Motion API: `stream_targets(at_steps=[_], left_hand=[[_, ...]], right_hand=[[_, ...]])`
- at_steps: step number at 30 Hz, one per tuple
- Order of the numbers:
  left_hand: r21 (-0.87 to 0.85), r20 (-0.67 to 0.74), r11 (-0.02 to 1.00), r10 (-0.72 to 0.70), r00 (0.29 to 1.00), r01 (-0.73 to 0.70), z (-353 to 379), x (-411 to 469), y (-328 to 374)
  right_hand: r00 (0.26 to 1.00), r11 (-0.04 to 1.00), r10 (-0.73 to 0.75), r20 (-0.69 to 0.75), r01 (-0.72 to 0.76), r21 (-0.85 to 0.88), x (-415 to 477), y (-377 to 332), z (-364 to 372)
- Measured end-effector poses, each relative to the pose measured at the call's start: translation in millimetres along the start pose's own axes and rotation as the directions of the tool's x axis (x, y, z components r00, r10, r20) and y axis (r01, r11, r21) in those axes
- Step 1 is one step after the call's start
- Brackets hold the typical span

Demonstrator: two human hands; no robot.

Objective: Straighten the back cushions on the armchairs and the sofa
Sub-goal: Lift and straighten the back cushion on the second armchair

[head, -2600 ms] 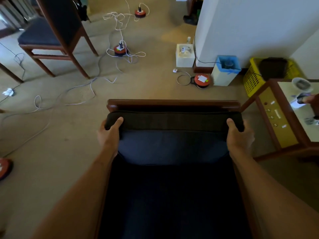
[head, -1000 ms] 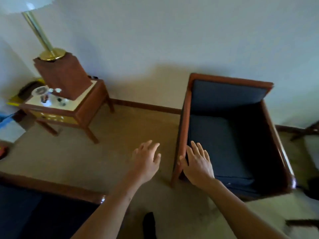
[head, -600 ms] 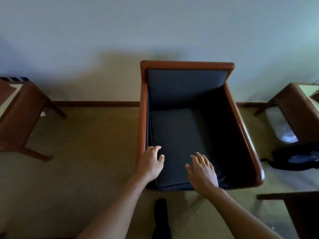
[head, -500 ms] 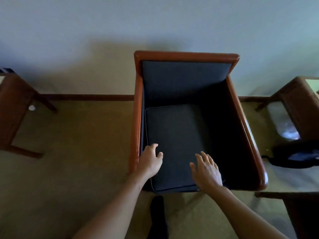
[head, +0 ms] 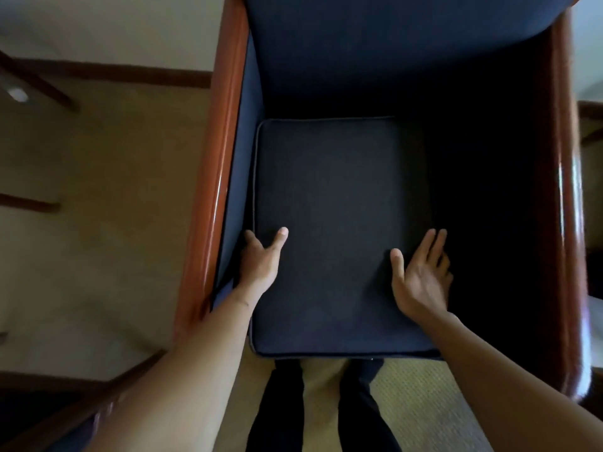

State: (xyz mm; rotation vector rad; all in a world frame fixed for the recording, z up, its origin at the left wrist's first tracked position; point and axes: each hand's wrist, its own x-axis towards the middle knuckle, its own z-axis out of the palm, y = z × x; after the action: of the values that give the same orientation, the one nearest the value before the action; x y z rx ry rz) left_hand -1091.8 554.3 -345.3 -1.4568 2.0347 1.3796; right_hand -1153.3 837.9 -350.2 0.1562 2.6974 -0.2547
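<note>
- Head view: the person is now leaning right over the armchair (head: 215, 190); a moment ago they were standing back from it, hands just at its near edge.
- left hand (head: 261, 259) is spread open, dropping into the gap between the seat cushion (head: 336, 223) and the left arm, gripping nothing.
- right hand (head: 421, 275) is hovering open over the seat's right side, empty.
- back cushion (head: 391, 44) is sitting upright at the far end, untouched.
- Likely reaching on toward it next.
</note>
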Motion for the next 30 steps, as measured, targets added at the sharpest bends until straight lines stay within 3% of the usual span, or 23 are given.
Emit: stream_targets(at_steps=[5,10,13,17,20,23,25,27,30], left_hand=[[-0.212,-0.054,0.977,-0.04,0.998,0.028,6,2,-3],[-0.289,0.07,0.95,-0.106,0.992,0.122,-8,-9,15],[-0.325,0.217,0.935,-0.071,0.974,0.141,-20,-27,30],[-0.342,0.226,0.94,0.09,0.97,-0.008,-32,-71,68],[-0.317,0.178,0.938,0.206,0.962,-0.142,-30,-112,110],[-0.272,0.114,0.932,0.277,0.954,-0.238,-20,-151,151],[-0.174,0.09,0.93,0.342,0.935,-0.323,-19,-174,175],[0.011,0.104,0.905,0.422,0.9,-0.426,-23,-195,199],[0.327,0.241,0.731,0.548,0.801,-0.599,-32,-233,229]], right_hand=[[0.99,0.987,0.027,-0.14,-0.004,0.163,15,15,19],[0.982,0.948,0.016,-0.186,0.045,0.316,19,27,24],[0.991,0.936,0.013,-0.136,0.036,0.35,24,37,13],[1.0,0.943,-0.001,0.028,-0.008,0.332,22,43,-22],[0.984,0.911,-0.131,0.12,0.072,0.407,10,24,-64],[0.912,0.803,-0.409,0.022,0.349,0.483,-5,-6,-127],[0.818,0.735,-0.564,-0.115,0.561,0.38,-10,-18,-180],[0.709,0.696,-0.677,-0.197,0.704,0.141,-14,-22,-234],[0.582,0.616,-0.787,-0.203,0.752,-0.234,-22,-19,-302]])
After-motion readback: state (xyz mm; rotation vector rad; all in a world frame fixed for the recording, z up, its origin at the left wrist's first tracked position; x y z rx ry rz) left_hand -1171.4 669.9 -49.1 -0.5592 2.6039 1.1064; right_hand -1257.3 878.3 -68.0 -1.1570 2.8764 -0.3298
